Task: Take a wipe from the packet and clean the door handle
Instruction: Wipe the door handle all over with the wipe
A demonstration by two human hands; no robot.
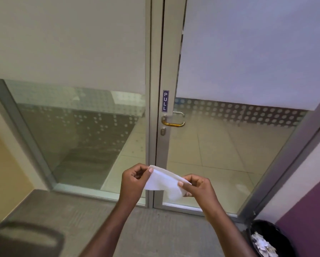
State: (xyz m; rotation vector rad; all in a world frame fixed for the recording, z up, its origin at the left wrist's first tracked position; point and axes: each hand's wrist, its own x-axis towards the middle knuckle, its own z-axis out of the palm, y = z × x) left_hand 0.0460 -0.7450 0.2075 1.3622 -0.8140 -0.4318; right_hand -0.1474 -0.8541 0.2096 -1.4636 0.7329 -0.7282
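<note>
A white wipe [164,181] is stretched between both hands in front of the door's lower part. My left hand [135,179] pinches its upper left corner, and my right hand [197,186] pinches its right end. The metal door handle [174,119] is a lever on the aluminium door frame, well above the hands, under a blue PULL sign [165,100]. A keyhole [163,131] sits just below the handle. No wipe packet is in view.
Glass door [229,145] and glass side panel [77,136] with frosted upper halves stand ahead. A black bin [266,238] with paper scraps is at the bottom right by a purple wall. A dark blurred object [25,240] lies at the bottom left on grey carpet.
</note>
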